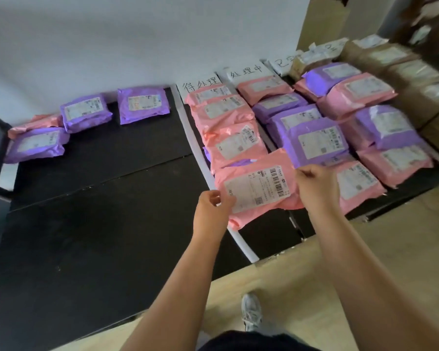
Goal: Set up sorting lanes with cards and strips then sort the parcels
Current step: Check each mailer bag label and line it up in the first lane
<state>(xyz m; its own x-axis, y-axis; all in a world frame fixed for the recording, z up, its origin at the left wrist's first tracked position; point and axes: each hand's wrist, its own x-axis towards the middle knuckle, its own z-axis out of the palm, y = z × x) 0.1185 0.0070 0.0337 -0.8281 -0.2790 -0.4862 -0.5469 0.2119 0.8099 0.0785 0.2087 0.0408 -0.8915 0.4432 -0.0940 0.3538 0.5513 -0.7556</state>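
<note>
My left hand [211, 206] and right hand [314, 186] pinch the pink parcel [257, 188] at the lane's 6 o'clock end; set down crooked, it could shove the white strip [192, 138] at 9 o'clock askew.

A black counter [86, 224] stands against a plain white wall [112, 34] (evenly lit); the floor [289, 287] is pale wood.
</note>
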